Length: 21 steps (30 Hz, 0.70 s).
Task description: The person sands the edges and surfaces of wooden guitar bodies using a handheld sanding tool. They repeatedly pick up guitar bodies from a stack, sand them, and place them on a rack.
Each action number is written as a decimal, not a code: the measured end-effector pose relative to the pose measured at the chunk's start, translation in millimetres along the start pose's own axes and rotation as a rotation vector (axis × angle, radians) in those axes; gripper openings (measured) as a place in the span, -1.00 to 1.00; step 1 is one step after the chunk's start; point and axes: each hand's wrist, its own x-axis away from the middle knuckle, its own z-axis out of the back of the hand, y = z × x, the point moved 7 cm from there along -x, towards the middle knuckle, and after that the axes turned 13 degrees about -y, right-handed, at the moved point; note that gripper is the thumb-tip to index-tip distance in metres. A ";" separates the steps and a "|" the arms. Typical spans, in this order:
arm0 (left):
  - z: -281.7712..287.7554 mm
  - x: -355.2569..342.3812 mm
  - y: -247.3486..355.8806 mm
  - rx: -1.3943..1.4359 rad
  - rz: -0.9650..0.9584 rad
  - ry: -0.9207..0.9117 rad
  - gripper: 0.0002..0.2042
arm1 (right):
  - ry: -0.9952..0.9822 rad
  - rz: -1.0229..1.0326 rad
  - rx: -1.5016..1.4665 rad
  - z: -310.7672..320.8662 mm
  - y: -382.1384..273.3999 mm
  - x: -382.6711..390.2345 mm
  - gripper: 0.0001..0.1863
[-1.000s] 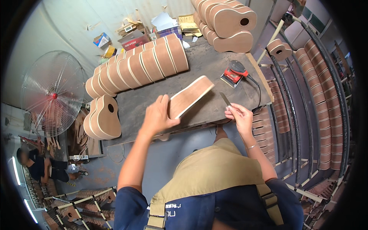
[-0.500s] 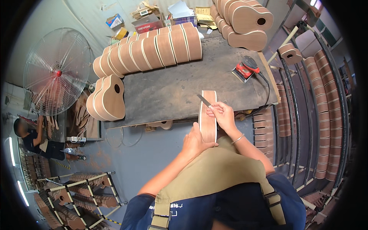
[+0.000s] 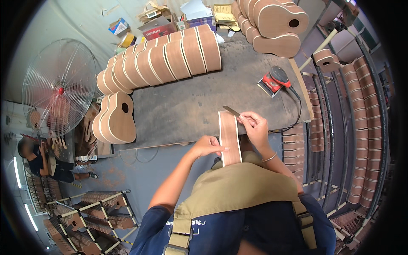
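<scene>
Holding 1 guitar body [image 3: 229, 131], left hand [image 3: 207, 146]; 1 blade [image 3: 230, 111], right hand [image 3: 255, 128]

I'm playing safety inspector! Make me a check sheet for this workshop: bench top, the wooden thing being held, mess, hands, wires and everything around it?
Surface: bench has a dark top with paler smudges.
Job's things: guitar body held edge-on, pale edging on both sides; metal blade at its far end, contact unclear.
Clutter: boxes and yellow papers at the back; red-and-black sander at the right.
Hands: left hand grips the body; right hand holds the blade.
Cables: black cable curves from the sander toward the front edge; its end can't be traced.
Surroundings: fan and another person at left, loaded rack at right.
</scene>
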 end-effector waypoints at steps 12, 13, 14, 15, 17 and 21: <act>95.5 -1.3 112.0 -0.552 -0.415 0.699 -0.69 | -0.321 -0.137 0.389 -8.9 55.1 -101.5 -0.90; 99.4 -16.5 108.8 -0.535 -0.398 0.579 -0.70 | -0.378 -0.159 0.380 -15.0 69.1 -109.7 -0.91; 105.1 -30.3 100.1 -0.513 -0.377 0.468 -0.71 | -0.445 -0.178 0.369 -23.5 74.6 -115.0 -0.91; 107.3 -41.3 90.0 -0.491 -0.356 0.357 -0.73 | -0.500 -0.198 0.353 -28.3 78.8 -116.5 -0.90; 103.3 -49.0 93.6 -0.425 -0.310 0.246 -0.85 | -0.590 -0.252 0.320 -31.9 81.0 -117.8 -0.88; 90.2 -22.9 113.6 -0.416 -0.275 0.173 -0.95 | -0.626 -0.221 0.180 -26.0 49.8 -103.6 -0.86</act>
